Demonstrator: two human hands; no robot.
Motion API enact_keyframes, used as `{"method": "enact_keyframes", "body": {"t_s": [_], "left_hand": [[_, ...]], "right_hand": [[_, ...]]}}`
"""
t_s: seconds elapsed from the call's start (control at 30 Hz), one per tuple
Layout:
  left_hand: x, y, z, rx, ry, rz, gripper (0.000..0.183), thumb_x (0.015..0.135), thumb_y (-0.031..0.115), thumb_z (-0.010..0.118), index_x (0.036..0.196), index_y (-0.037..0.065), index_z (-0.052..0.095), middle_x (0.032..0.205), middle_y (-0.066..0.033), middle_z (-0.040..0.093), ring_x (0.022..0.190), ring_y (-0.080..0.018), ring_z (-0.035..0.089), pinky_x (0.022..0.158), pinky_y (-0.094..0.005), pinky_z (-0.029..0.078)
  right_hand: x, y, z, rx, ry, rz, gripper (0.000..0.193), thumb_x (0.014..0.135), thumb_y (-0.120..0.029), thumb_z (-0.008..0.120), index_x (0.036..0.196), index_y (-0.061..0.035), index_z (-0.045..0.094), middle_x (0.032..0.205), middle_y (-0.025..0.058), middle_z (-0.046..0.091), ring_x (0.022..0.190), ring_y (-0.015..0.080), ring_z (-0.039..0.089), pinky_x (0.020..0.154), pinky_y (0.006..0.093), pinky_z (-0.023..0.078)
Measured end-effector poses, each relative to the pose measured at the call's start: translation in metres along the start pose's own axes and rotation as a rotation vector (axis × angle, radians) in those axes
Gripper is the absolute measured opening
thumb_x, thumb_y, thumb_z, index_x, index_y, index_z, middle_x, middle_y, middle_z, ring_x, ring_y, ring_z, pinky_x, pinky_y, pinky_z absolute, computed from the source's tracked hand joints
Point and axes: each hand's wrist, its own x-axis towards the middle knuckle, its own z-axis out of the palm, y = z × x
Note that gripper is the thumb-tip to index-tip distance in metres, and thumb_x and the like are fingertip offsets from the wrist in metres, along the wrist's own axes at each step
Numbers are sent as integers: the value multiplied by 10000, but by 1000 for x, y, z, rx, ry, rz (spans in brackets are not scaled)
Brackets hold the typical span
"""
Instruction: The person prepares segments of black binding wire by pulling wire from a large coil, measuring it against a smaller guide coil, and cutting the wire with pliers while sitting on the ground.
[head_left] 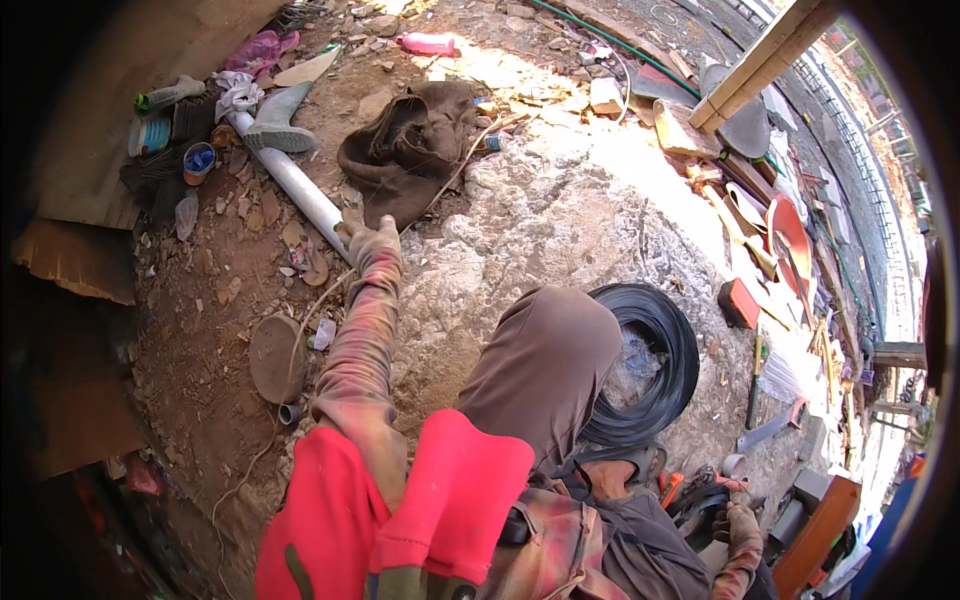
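Left arm [362,345] reaching forward and out from body, nearly straight, sleeve covering it to wrist. Left hand [372,243] at far end of reach, fingers pointing away from body, one digit standing apart from others on right side; full finger curl unclear. Right forearm [738,568] low at lower right, sleeved, well apart from left. Right hand [738,525] small and in shade, seemingly curled; grip hard to tell. One knee [560,325] bent and raised between arms, foot [608,478] tucked near, partly bare.
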Motion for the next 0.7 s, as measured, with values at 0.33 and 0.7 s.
{"method": "enact_keyframes", "body": {"t_s": [0.33, 0.7], "left_hand": [[64, -25, 143, -1320, -309, -581, 108, 940, 241, 491, 1032, 214, 541, 736, -30, 566, 470, -137, 438, 353, -283, 378], [-179, 255, -37, -720, -1091, 1047, 140, 932, 68, 502, 1019, 39, 607, 778, -8, 591, 723, -85, 550, 680, -247, 474]], "right_hand": [[30, -36, -12, 3, 2, -268, 186, 927, -232, 518, 1066, -115, 560, 785, 22, 567, 582, 138, 545, 477, 295, 455], [-134, -364, 157, -359, 803, -1790, 768, 670, -110, 755, 1345, -122, 387, 1333, 196, 430, 1110, 361, 542, 865, 388, 528]]}}
